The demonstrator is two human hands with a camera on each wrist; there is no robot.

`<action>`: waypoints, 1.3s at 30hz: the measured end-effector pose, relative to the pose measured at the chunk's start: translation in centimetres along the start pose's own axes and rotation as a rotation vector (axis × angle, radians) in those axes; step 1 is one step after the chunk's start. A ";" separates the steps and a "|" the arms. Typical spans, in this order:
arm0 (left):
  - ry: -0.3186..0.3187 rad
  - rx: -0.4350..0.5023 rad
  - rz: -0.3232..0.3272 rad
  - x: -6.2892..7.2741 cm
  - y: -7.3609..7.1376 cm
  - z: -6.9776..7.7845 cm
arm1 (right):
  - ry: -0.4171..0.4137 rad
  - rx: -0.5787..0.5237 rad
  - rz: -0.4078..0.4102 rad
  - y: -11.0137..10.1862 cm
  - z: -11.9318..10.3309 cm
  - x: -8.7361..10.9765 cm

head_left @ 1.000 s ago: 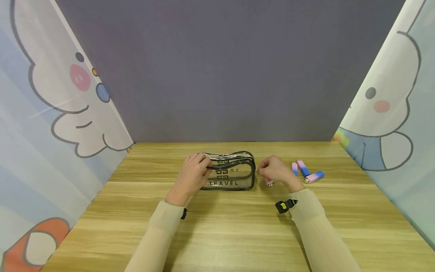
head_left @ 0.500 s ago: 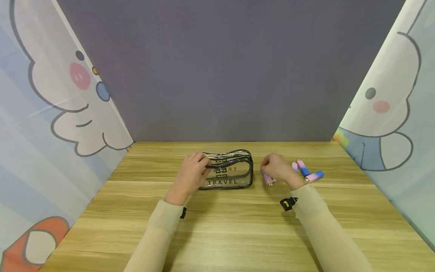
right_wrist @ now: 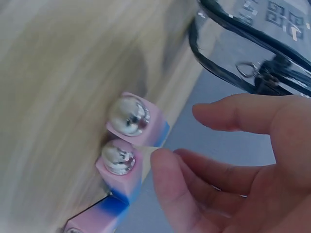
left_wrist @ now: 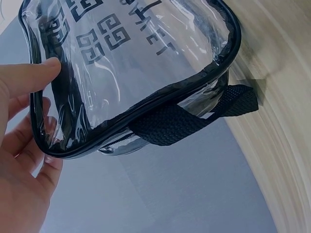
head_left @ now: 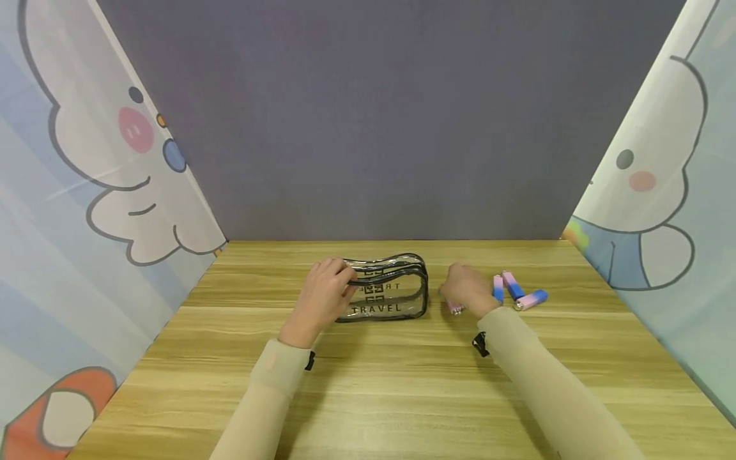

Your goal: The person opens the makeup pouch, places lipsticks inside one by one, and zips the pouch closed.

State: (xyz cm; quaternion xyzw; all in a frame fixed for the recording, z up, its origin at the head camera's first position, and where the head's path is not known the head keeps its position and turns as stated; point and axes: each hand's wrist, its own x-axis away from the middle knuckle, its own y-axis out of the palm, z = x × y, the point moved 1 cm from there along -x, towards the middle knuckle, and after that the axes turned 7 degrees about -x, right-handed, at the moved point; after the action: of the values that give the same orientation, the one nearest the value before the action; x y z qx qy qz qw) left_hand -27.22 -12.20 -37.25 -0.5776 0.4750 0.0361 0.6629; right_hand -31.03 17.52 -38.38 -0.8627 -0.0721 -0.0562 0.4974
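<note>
A clear travel pouch (head_left: pixel 376 309) with black piping and black lettering stands on the wooden table. My left hand (head_left: pixel 324 287) grips its left upper edge, thumb on the clear panel and fingers behind, as the left wrist view shows. Just right of the pouch is my right hand (head_left: pixel 467 287), with thumb and fingertips apart and nothing between them. Close to those fingertips, small square pink-and-blue tubes (right_wrist: pixel 153 121) with silver ball ends lie on the table. In the head view the hand partly hides a tube (head_left: pixel 455 307). The pouch's zipper pull (right_wrist: pixel 248 70) hangs near the right thumb.
Further right lie more pink-and-blue tubes (head_left: pixel 531 299) in a loose group. A black fabric handle (left_wrist: pixel 170 124) sticks out from the pouch's end. A grey panel (head_left: pixel 391 128) rises behind the table (head_left: pixel 379 396), with cartoon-printed sheets at both sides.
My right hand has moved from the pouch's right end a little to the right, to the tubes, and its wrist has turned. The pouch has shifted slightly left; my left hand keeps its grip.
</note>
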 end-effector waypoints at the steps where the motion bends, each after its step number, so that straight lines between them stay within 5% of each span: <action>1: 0.004 0.001 -0.001 0.0 0.0 0.0 | -0.003 0.000 0.002 0.2 0.1 -0.1; 13: -0.003 0.006 -0.032 0.1 -0.1 0.1 | -0.035 0.019 0.057 1.7 0.0 -0.3; 31: -0.004 0.005 -0.023 0.2 0.0 0.0 | -0.058 0.101 0.001 3.1 -0.5 -0.7; 39: 0.003 -0.004 -0.024 0.2 0.0 0.0 | -0.133 0.103 0.026 2.6 -0.5 -0.8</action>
State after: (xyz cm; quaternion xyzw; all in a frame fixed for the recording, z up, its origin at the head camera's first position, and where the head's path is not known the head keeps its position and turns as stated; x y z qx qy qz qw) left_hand -27.13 -12.26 -37.39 -0.5848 0.4689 0.0283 0.6613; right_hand -31.39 15.77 -40.48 -0.8386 -0.0965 0.0117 0.5360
